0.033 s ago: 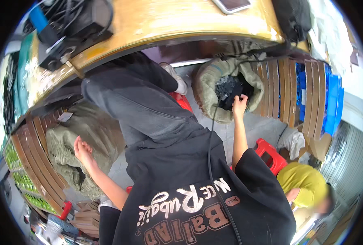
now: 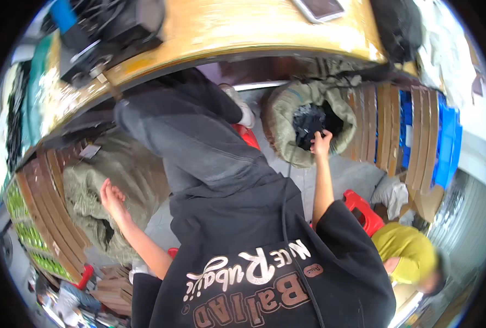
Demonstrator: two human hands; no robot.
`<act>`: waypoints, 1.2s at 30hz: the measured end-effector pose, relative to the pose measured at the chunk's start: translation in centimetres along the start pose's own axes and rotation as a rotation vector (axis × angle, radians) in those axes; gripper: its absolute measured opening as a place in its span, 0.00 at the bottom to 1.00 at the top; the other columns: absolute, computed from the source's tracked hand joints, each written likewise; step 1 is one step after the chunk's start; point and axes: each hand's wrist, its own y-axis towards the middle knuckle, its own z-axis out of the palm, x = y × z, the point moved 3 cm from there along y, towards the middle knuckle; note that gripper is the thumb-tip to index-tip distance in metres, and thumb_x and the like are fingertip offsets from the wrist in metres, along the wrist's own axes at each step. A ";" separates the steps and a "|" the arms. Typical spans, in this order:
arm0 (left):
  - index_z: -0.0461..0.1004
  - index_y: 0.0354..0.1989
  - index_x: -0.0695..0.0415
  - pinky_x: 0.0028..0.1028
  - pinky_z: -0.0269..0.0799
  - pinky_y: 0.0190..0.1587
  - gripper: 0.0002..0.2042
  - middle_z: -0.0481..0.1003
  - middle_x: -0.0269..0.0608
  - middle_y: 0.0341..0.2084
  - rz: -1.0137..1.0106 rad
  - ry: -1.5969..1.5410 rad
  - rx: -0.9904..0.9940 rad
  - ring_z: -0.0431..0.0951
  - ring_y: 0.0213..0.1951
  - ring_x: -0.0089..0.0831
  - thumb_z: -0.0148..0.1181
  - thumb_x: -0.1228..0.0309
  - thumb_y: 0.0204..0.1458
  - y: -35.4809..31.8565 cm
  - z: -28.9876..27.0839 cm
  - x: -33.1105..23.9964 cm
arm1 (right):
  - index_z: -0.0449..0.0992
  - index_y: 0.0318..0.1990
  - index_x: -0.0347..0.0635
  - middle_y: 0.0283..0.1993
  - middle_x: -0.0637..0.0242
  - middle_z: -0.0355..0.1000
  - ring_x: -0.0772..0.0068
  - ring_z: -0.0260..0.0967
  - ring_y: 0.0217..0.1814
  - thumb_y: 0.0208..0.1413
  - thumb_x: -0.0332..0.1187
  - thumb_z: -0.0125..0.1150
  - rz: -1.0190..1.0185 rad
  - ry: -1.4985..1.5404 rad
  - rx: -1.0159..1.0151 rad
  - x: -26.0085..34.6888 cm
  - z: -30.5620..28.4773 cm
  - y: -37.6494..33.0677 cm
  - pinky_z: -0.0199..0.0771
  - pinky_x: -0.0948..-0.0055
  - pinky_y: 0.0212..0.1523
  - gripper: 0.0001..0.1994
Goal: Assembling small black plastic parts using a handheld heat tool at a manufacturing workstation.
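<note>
My right hand (image 2: 321,144) is at the mouth of a pale green woven sack (image 2: 279,121), over its near rim. The thumb and fingers are slightly apart, and no held thing shows between them. Just beyond the fingertips, inside the sack, lie dark and shiny black pieces (image 2: 308,119), too small to name. My left hand (image 2: 113,199) hangs open with loosely bent fingers and nothing in it. It is in front of a larger olive woven sack (image 2: 84,188) on the left; whether it touches the sack I cannot tell.
Ahead is a wooden table (image 2: 226,27) with a phone (image 2: 320,8) and a black device with cables (image 2: 114,44). Stacked brown boards (image 2: 385,126) and blue crates (image 2: 449,145) stand right. Behind are a red stool (image 2: 363,213) and a person in yellow (image 2: 409,251).
The fingers of my right hand have parted from a black piece, which now blends with the sack's contents. My left hand has barely moved. The whole view has shifted slightly.
</note>
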 end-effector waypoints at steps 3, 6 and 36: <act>0.67 0.39 0.55 0.15 0.51 0.14 0.09 0.62 0.26 0.14 0.056 0.101 -0.089 0.57 0.14 0.14 0.49 0.67 0.51 0.7 -1.4 0.7 | 0.51 0.53 0.42 0.46 0.52 0.60 0.53 0.70 0.32 0.44 0.45 0.52 0.114 0.205 0.320 -1.7 0.8 1.2 0.73 0.62 0.28 0.30; 0.66 0.38 0.58 0.16 0.54 0.16 0.10 0.63 0.28 0.13 0.146 0.276 -0.173 0.59 0.15 0.14 0.49 0.69 0.49 1.2 -4.7 2.5 | 0.52 0.53 0.43 0.48 0.59 0.58 0.55 0.68 0.37 0.47 0.42 0.50 0.034 0.244 0.411 -2.3 1.4 1.2 0.70 0.59 0.37 0.27; 0.46 0.58 0.47 0.39 0.60 0.45 0.27 0.63 0.55 0.47 -0.172 1.273 0.171 0.64 0.47 0.48 0.39 0.55 0.49 17.0 -24.6 28.6 | 0.63 0.37 0.33 0.31 0.58 0.65 0.76 0.63 0.23 0.42 0.18 0.46 -1.238 0.640 -0.286 33.6 -10.5 -13.7 0.65 0.82 0.24 0.11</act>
